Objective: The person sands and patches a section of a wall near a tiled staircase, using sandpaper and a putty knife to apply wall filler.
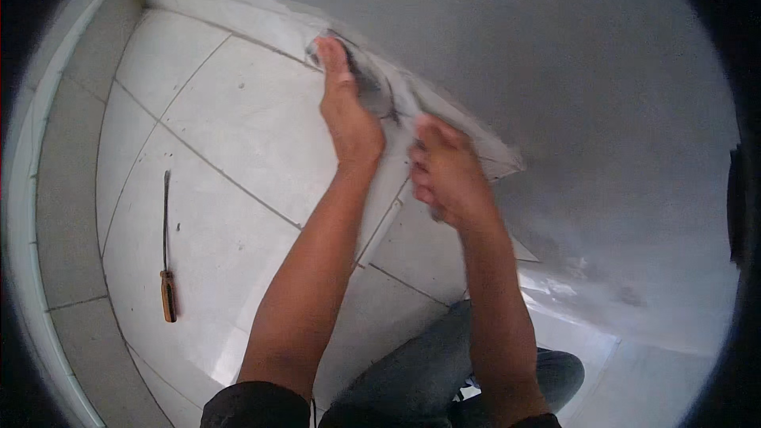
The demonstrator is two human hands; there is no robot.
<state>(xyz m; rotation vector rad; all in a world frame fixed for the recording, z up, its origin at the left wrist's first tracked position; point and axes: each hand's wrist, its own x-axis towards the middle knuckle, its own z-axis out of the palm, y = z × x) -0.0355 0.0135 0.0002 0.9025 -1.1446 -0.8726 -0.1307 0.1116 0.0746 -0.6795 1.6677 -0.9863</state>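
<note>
My left hand (349, 115) is stretched out with its fingers straight, lying along the white tiled skirting at the foot of the grey wall. Beside its fingers is a dark, glossy patch or piece (369, 83) set against the skirting (468, 131); motion blur hides which it is. My right hand (452, 170), to the right and a little nearer, is closed round something slim. A small end of it shows below the fist, and a pale blurred streak lies above it near the dark patch. I cannot make out its kind.
A screwdriver (166, 269) with an orange and black handle lies on the white floor tiles (230, 127) at the left. Small crumbs are scattered around it. The grey wall (547, 55) fills the right side. A raised tiled edge (71, 174) runs along the far left.
</note>
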